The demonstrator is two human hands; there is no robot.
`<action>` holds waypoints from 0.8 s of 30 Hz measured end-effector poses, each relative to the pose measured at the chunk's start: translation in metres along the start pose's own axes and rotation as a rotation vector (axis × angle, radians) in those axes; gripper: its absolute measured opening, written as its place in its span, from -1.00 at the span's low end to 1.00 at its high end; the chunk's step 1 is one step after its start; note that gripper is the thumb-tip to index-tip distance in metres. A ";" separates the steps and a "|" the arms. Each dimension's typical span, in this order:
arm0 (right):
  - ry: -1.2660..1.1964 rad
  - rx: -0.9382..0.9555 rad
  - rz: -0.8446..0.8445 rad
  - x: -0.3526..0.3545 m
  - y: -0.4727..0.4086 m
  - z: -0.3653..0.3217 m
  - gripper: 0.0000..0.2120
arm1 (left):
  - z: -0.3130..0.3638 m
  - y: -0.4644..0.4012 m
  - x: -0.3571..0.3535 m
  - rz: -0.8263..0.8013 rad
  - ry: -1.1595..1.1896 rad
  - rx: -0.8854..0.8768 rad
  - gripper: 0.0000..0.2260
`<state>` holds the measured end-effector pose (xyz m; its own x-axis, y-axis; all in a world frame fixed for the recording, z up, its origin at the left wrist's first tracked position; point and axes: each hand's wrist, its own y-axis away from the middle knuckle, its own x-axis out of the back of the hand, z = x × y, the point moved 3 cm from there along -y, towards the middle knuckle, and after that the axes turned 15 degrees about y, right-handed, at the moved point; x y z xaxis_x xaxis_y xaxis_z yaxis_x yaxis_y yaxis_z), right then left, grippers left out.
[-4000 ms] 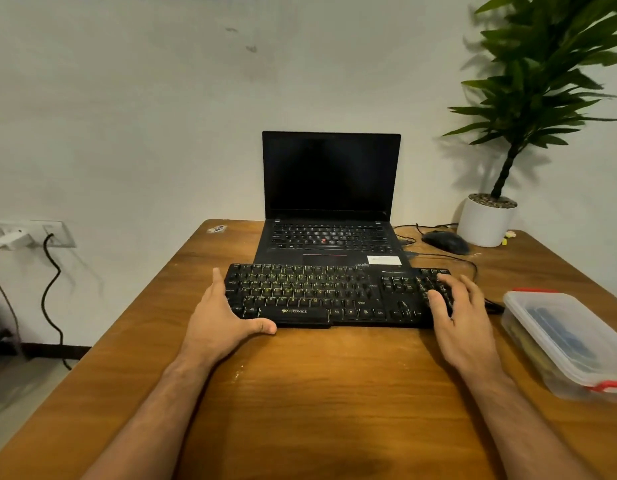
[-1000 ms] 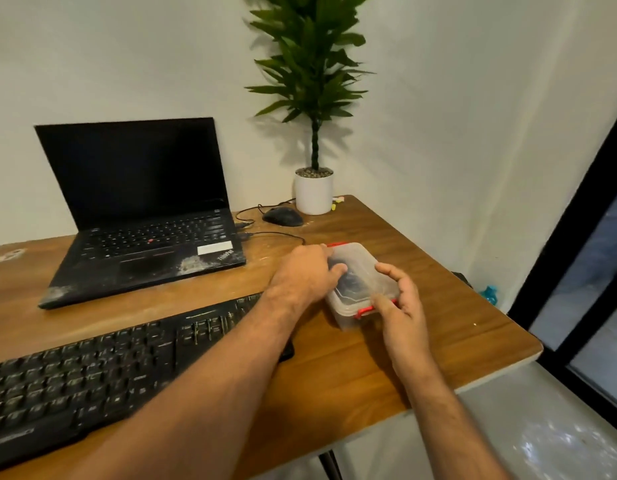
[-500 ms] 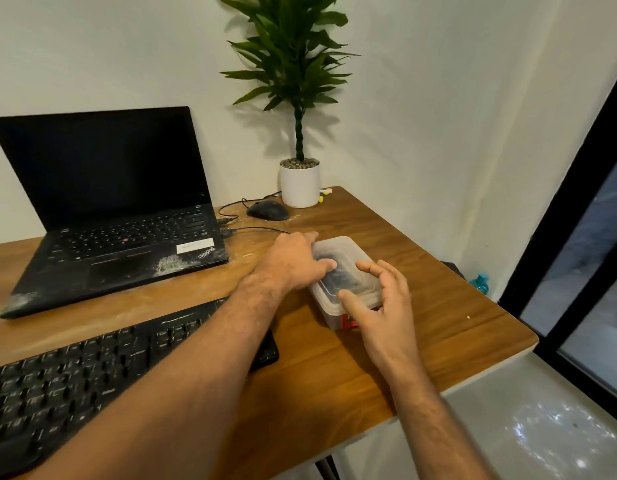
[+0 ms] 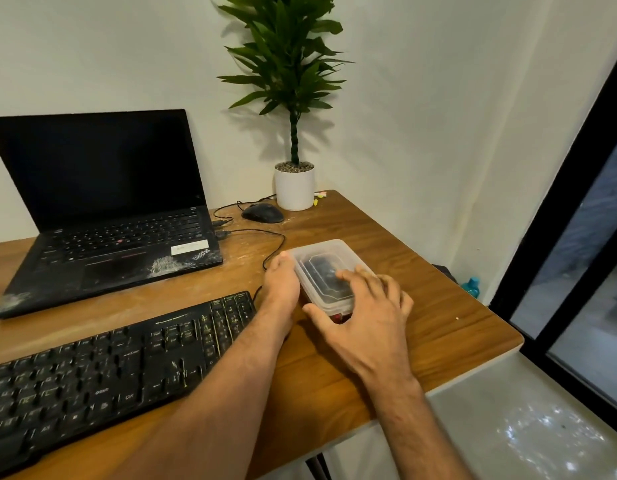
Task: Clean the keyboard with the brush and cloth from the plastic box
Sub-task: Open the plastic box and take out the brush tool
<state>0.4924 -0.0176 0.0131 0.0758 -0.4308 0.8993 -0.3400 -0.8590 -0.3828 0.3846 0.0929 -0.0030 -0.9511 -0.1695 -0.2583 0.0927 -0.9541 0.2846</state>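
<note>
A clear plastic box (image 4: 326,252) with its lid on and a red clip (image 4: 337,317) at its near end sits on the wooden table, right of the black keyboard (image 4: 109,368). Dark contents show dimly through the lid; I cannot tell brush from cloth. My left hand (image 4: 281,284) lies edge-on against the box's left wall, fingers straight along it. My right hand (image 4: 372,308) covers the near end of the lid, fingers spread on top and thumb hooked at the near-left corner by the clip.
An open black laptop (image 4: 109,237) stands behind the keyboard. A black mouse (image 4: 263,213) and a white plant pot (image 4: 295,188) sit at the back, with cables (image 4: 272,237) running past the box. The table's right edge (image 4: 480,299) is close to the box.
My left hand has slid off the lid to the box's left side. My right hand has moved up from the near end onto the lid. The view shifted slightly.
</note>
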 end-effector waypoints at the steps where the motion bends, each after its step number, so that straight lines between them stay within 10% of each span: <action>1: 0.015 0.011 0.000 0.002 0.000 0.001 -0.16 | 0.003 0.004 -0.001 -0.003 0.001 -0.003 -0.68; 11: -0.294 -0.003 0.102 0.017 -0.012 0.025 -0.25 | 0.002 0.015 -0.004 -0.090 -0.141 -0.139 -0.74; 20: -0.522 -0.561 0.142 -0.007 -0.030 0.078 -0.84 | 0.004 0.022 -0.007 0.016 -0.243 -0.250 -0.62; 24: -0.512 -0.636 0.099 -0.013 -0.036 0.086 -0.48 | 0.001 0.023 -0.006 0.050 -0.231 -0.293 -0.61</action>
<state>0.5839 -0.0050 -0.0027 0.3838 -0.7012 0.6009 -0.8219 -0.5560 -0.1240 0.3924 0.0724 0.0062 -0.9816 -0.1891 -0.0261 0.1890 -0.9820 0.0064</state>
